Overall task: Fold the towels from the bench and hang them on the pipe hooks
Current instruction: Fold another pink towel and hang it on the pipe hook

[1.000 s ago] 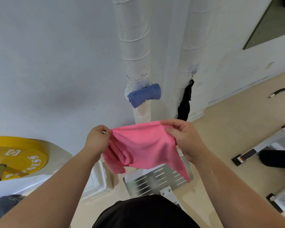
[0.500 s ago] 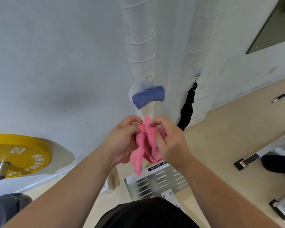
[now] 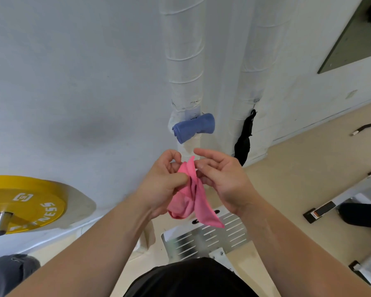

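At the centre of the frame the person holds a pink towel (image 3: 193, 196) between both hands, in the air in front of the white wall. The left hand (image 3: 165, 181) pinches the bunched cloth between thumb and curled fingers (image 3: 176, 156), so the towel hangs from this grip in loose folds, one pointed corner drooping toward the lower right. The right hand (image 3: 221, 179) sits just beside the towel with its fingers (image 3: 204, 152) spread and loosely curved; their tips touch the cloth's upper edge, but whether they actually grip it cannot be told.

Above the hands, a blue towel (image 3: 193, 127) hangs folded on the left wrapped pipe (image 3: 183, 61). To its right a black strap (image 3: 243, 140) hangs from the right wrapped pipe (image 3: 251, 67). A yellow weight plate (image 3: 26, 202) sits at the left edge of the frame. Below the hands, a slotted metal plate (image 3: 204, 239) lies on the beige floor (image 3: 298, 163).
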Motion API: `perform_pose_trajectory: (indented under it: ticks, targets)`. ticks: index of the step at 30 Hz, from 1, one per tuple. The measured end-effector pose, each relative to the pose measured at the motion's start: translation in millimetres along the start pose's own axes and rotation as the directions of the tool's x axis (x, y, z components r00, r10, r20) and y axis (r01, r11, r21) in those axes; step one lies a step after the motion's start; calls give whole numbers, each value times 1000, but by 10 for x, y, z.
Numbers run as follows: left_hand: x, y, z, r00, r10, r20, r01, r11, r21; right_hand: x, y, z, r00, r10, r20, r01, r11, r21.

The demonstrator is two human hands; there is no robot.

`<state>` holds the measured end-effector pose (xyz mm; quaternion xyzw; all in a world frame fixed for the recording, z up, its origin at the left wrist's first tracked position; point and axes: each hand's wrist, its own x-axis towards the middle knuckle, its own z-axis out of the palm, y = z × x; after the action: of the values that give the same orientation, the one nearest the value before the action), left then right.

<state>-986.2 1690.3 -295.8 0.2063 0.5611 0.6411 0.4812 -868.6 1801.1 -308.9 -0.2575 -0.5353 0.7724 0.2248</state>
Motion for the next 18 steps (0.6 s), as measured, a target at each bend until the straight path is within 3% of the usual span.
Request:
perform_pose_trajectory:
  ticks: [4,7,13,16,18]
  targets:
    - [8,67,-19,995,-16,101,12,999,35,8,46,29,994,-105,-31,98,980,-172]
    - [18,25,-65,993,-55,104,68,989,-130,1,82,55,968,-241,-72,213,938,-273]
    - [-47,-123,32,990,-114,-83,66,893,-446,14,76,88,948,-313,-63,280,909,-310]
    - [-24,-98,-7,979,-120,-165,38,903,-427,-24,-20,73,942,-335,10,317,880,-354]
    - [-11,-42,-71,983,-87,-162,30,945,-325,-35,-72,58,941,-324,92,332,846,-417]
